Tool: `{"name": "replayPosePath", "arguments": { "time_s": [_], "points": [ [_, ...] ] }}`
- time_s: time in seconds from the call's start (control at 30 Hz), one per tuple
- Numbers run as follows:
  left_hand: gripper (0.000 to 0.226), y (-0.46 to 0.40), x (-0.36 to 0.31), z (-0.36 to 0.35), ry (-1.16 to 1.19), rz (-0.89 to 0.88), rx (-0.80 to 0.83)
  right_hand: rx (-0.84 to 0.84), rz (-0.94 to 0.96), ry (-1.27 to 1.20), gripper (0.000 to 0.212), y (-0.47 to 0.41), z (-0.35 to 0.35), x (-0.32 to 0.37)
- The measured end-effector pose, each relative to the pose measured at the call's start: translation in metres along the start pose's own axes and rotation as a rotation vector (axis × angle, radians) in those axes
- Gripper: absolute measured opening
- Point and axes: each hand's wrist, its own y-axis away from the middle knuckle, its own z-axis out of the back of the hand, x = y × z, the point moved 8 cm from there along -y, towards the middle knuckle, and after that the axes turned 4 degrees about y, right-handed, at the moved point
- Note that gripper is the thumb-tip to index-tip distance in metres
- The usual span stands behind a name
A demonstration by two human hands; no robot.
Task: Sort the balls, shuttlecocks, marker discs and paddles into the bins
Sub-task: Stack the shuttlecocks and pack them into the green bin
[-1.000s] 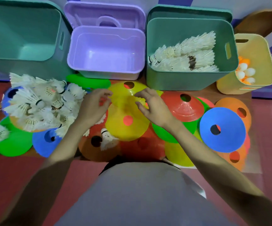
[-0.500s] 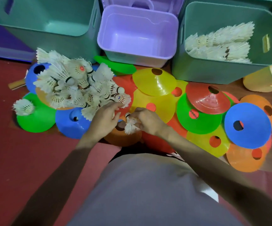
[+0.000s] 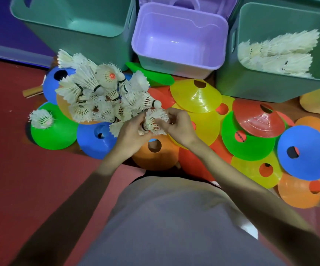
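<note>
A white shuttlecock (image 3: pixel 154 120) is held between both hands above the marker discs. My left hand (image 3: pixel 131 134) grips its cork end and my right hand (image 3: pixel 178 126) pinches its feathers. To the left, a heap of loose shuttlecocks (image 3: pixel 99 93) lies on the discs, with a single shuttlecock (image 3: pixel 41 119) on a green disc (image 3: pixel 53 134). Coloured marker discs cover the floor: a yellow disc (image 3: pixel 195 96), a red disc (image 3: pixel 257 118), a blue disc (image 3: pixel 306 152), an orange disc (image 3: pixel 155 154). The right teal bin (image 3: pixel 270 85) holds stacked shuttlecocks.
A purple bin (image 3: pixel 178 62) stands behind the discs in the middle, a teal bin (image 3: pixel 78 22) at the back left, and the corner of a yellow bin (image 3: pixel 316 102) at the far right. A wooden paddle handle (image 3: pixel 31 91) pokes out at the left.
The view has dropped and moved left. My hands left the yellow disc, came down to a lone shuttlecock on the orange disc, and now hold it raised between them.
</note>
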Motion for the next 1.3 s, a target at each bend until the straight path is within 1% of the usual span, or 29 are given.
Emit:
{"name": "replayPosePath", "arguments": {
  "time_s": [0.03, 0.07, 0.17, 0.23, 0.27, 0.4, 0.43, 0.53, 0.57, 0.63, 0.73, 0.8, 0.9, 1.03, 1.1, 1.23, 1.3],
  "points": [
    [0.047, 0.000, 0.001, 0.006, 0.000, -0.003, -0.037, -0.006, 0.011, -0.019, 0.019, -0.003, -0.002, 0.006],
    [0.048, 0.000, 0.003, 0.012, 0.015, -0.002, -0.078, -0.024, 0.024, -0.046, 0.017, -0.007, -0.002, 0.012],
    [0.048, 0.000, 0.011, 0.034, 0.087, 0.028, -0.210, -0.102, 0.060, -0.083, 0.026, -0.030, 0.003, 0.031],
    [0.048, 0.001, 0.016, 0.045, 0.120, 0.055, -0.260, -0.125, 0.090, -0.016, 0.019, -0.049, 0.003, 0.042],
    [0.048, 0.002, 0.017, 0.048, 0.126, 0.063, -0.270, -0.119, 0.095, 0.025, 0.018, -0.059, -0.001, 0.043],
    [0.052, 0.004, 0.024, 0.057, 0.162, 0.094, -0.276, -0.076, 0.102, 0.229, 0.035, -0.092, -0.013, 0.049],
    [0.053, 0.004, 0.025, 0.059, 0.166, 0.102, -0.285, -0.067, 0.112, 0.259, 0.033, -0.097, -0.015, 0.051],
    [0.055, 0.006, 0.028, 0.065, 0.152, 0.118, -0.327, -0.050, 0.158, 0.301, 0.014, -0.101, -0.020, 0.057],
    [0.055, 0.007, 0.028, 0.067, 0.152, 0.122, -0.335, -0.065, 0.166, 0.300, 0.010, -0.100, -0.019, 0.059],
    [0.052, 0.006, 0.028, 0.069, 0.133, 0.121, -0.347, -0.137, 0.198, 0.282, 0.010, -0.092, -0.011, 0.065],
    [0.045, 0.005, 0.027, 0.072, 0.066, 0.122, -0.370, -0.260, 0.339, 0.219, 0.015, -0.069, 0.004, 0.085],
    [0.041, 0.005, 0.026, 0.074, 0.047, 0.125, -0.374, -0.288, 0.450, 0.194, 0.015, -0.050, 0.011, 0.100],
    [0.042, 0.002, 0.026, 0.077, 0.060, 0.113, -0.357, -0.231, 0.591, 0.220, 0.013, -0.030, 0.013, 0.116],
    [0.050, -0.003, 0.025, 0.078, 0.070, 0.082, -0.331, 0.000, 0.678, 0.291, 0.014, -0.025, -0.006, 0.116],
    [0.050, -0.004, 0.023, 0.076, 0.065, 0.064, -0.313, 0.070, 0.707, 0.317, 0.017, -0.025, -0.017, 0.114],
    [0.058, 0.002, 0.027, 0.080, 0.157, 0.082, -0.355, 0.117, 0.684, 0.277, 0.020, -0.026, -0.025, 0.120],
    [0.057, 0.007, 0.032, 0.085, 0.203, 0.101, -0.399, 0.059, 0.639, 0.245, 0.021, -0.030, -0.020, 0.122]
  ]
}}
